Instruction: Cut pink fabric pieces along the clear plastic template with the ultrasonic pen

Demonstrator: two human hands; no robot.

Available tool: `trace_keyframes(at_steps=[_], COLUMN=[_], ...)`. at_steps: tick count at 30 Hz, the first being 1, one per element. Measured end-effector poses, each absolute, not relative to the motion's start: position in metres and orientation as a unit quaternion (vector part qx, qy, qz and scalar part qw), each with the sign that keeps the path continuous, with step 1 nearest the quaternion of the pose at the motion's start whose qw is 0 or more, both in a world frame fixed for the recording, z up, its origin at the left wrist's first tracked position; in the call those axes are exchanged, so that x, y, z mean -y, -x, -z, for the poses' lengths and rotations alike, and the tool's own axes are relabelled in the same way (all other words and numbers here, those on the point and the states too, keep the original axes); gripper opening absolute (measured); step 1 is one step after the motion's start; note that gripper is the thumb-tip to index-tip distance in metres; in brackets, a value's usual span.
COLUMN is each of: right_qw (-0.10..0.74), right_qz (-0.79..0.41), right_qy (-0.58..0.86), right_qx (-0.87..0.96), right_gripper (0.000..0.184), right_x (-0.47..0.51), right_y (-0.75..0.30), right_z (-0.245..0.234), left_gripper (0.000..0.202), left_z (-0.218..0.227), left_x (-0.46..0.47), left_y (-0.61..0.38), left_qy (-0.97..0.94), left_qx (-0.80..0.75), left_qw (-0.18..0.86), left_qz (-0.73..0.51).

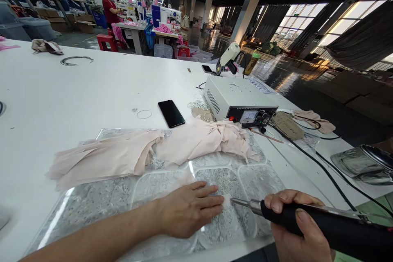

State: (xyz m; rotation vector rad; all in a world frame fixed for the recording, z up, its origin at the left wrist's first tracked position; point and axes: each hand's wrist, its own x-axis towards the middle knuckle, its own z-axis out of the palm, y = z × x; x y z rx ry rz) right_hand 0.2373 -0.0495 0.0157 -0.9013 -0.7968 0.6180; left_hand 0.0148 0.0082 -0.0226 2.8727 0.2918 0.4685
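My left hand (pixel 187 208) lies flat, fingers together and stretched out, pressing a small pale fabric piece (pixel 226 202) onto a clear mat (pixel 92 204) on the white table. My right hand (pixel 294 225) is wrapped round the black handle of a hot cutting tool (pixel 307 217). Its metal tip (pixel 238 201) touches the fabric piece right at my left fingertips. Two piles of pale pink fabric (pixel 104 157) (pixel 208 137) lie across the far side of the mat.
A white power unit (pixel 239 100) with a dial stands behind the mat, black cables (pixel 319 163) running from it to the right. A black phone (pixel 171 113), thin rings (pixel 144 114), another hand tool (pixel 229 57) and a metal stand (pixel 362 163) lie nearby. People work at sewing machines far behind.
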Motion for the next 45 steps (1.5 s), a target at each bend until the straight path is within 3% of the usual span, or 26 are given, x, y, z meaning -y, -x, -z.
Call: trace_keyframes(at_steps=[9, 45], right_qw=[0.766, 0.738], right_qz=[-0.285, -0.311], right_qy=[0.430, 0.394], right_qx=[0.383, 0.452], right_gripper=[0.012, 0.008], right_x=[0.050, 0.042], right_y=[-0.237, -0.217], right_z=[-0.015, -0.017], left_gripper=[0.032, 0.028], left_z=[0.017, 0.017], left_x=[-0.008, -0.008], left_y=[-0.014, -0.015], left_qy=[-0.980, -0.975], left_qx=[-0.087, -0.092], left_qw=[0.065, 0.073], left_qz=[-0.167, -0.191])
